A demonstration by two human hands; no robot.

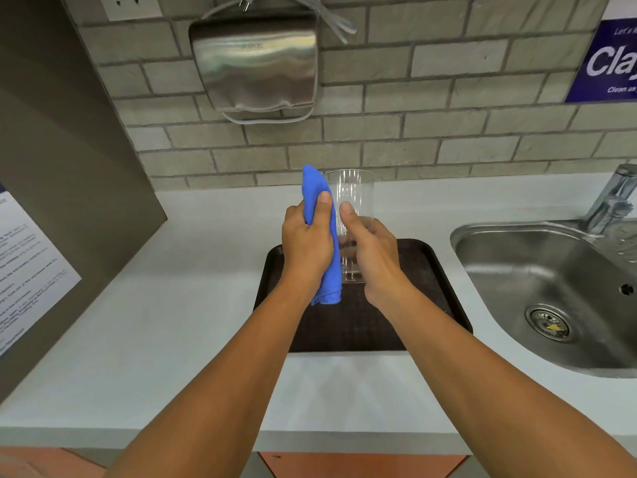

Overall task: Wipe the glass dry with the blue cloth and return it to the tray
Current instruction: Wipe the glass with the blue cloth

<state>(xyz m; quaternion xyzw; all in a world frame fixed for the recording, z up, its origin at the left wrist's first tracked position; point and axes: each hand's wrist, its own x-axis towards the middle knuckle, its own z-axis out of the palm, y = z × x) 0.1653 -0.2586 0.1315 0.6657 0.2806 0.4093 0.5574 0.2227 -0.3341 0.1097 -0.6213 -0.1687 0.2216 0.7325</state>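
A clear drinking glass [355,191] is held upright in the air above the dark brown tray [424,267]. My right hand [374,257] grips its lower half, thumb on the near side. My left hand [306,246] clutches a folded blue cloth [315,188] and presses it against the left side of the glass. The cloth reaches from above the rim down past the base. The bottom of the glass is partly hidden behind my right hand.
A steel sink [551,294] with a tap [610,198] lies to the right of the tray. The white counter [172,305] runs left to a grey panel with a printed notice [27,263]. A steel hand dryer [255,60] hangs on the brick wall.
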